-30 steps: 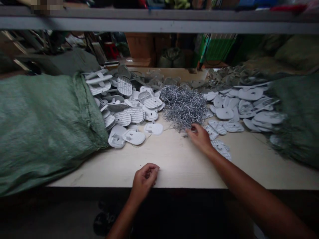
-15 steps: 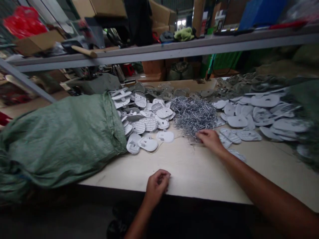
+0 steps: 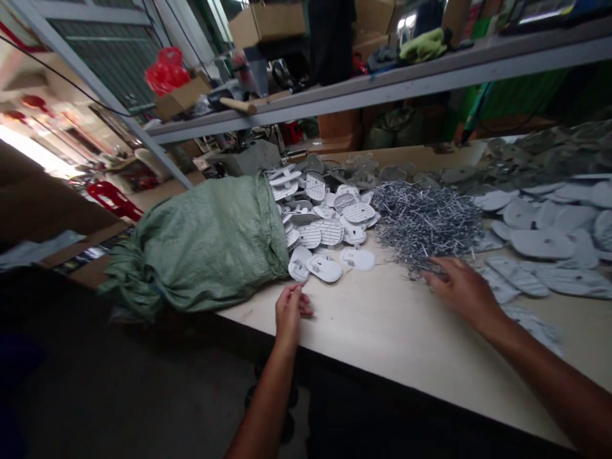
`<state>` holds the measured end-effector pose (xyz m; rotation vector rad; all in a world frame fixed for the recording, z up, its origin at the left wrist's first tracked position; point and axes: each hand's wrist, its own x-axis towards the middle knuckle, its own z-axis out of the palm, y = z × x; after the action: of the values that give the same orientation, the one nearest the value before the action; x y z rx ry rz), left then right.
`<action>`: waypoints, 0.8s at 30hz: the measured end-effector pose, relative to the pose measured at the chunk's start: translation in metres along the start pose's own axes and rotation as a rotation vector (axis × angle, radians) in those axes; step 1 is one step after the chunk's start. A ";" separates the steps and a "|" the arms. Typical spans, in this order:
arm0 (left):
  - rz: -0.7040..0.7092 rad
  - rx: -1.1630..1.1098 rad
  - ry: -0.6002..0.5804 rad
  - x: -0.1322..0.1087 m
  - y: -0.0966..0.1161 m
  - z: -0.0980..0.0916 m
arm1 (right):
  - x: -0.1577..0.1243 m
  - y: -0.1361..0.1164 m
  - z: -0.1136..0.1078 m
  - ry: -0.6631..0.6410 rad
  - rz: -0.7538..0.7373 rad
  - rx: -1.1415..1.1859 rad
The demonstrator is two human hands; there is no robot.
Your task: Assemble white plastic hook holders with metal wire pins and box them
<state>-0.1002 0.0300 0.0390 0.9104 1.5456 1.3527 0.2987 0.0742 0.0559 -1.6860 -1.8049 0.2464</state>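
My right hand (image 3: 461,290) rests at the near edge of a heap of small metal pins (image 3: 425,220), fingers curled into the pins; what they grip is hidden. My left hand (image 3: 291,309) lies on the pale tabletop (image 3: 382,331) near its front edge, fingers loosely curled, a little short of the white plastic plates (image 3: 325,268) that spill from a green woven sack (image 3: 205,239). I cannot make out anything in the left hand.
More white and grey plates (image 3: 540,242) cover the table to the right. A grey metal shelf (image 3: 382,83) carrying boxes, a hammer and rags runs overhead. Left of the sack are a walkway, a red stool (image 3: 112,197) and dark floor below.
The view has swung left and tilted, showing the shelf and the room at left. My left hand has moved forward toward the plates. My right hand stays at the pin heap.
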 end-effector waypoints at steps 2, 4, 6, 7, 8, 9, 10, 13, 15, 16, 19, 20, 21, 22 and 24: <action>0.054 0.072 0.068 0.014 0.004 -0.015 | -0.013 -0.006 -0.003 0.066 0.012 -0.051; 0.118 0.160 0.100 0.022 0.009 -0.021 | -0.026 -0.012 -0.005 0.085 -0.009 -0.043; 0.197 0.243 0.110 0.028 0.016 -0.019 | -0.037 -0.018 -0.005 0.087 -0.048 -0.014; 0.237 0.277 0.108 0.033 0.021 -0.014 | -0.042 -0.020 -0.004 0.090 -0.063 0.004; 0.274 0.305 0.102 0.039 0.026 -0.009 | -0.047 -0.023 -0.003 0.091 -0.069 0.021; 0.305 0.329 0.099 0.047 0.031 -0.002 | -0.051 -0.025 0.000 0.085 -0.070 0.039; 0.329 0.349 0.099 0.057 0.037 0.003 | -0.055 -0.028 0.003 0.070 -0.070 0.060; 0.380 0.416 0.159 0.094 0.053 0.009 | -0.068 -0.034 0.013 -0.012 -0.092 0.142; 0.412 0.473 0.248 0.115 0.060 0.001 | -0.078 -0.037 0.019 -0.063 -0.120 0.194; 0.426 0.503 0.294 0.122 0.063 -0.005 | -0.084 -0.037 0.021 -0.079 -0.130 0.209; 0.452 0.584 0.367 0.133 0.067 -0.024 | -0.100 -0.034 0.026 -0.083 -0.157 0.198; 0.455 0.606 0.369 0.135 0.068 -0.028 | -0.104 -0.032 0.027 -0.075 -0.170 0.184; 0.455 0.625 0.366 0.137 0.069 -0.032 | -0.107 -0.031 0.028 -0.068 -0.184 0.172; 0.452 0.640 0.363 0.140 0.071 -0.034 | -0.109 -0.030 0.030 -0.066 -0.197 0.162; 0.441 0.652 0.365 0.147 0.075 -0.037 | -0.111 -0.030 0.032 -0.073 -0.217 0.151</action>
<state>-0.1882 0.1631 0.0944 1.5360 2.2291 1.3798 0.2521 -0.0264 0.0110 -1.3811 -1.9535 0.3442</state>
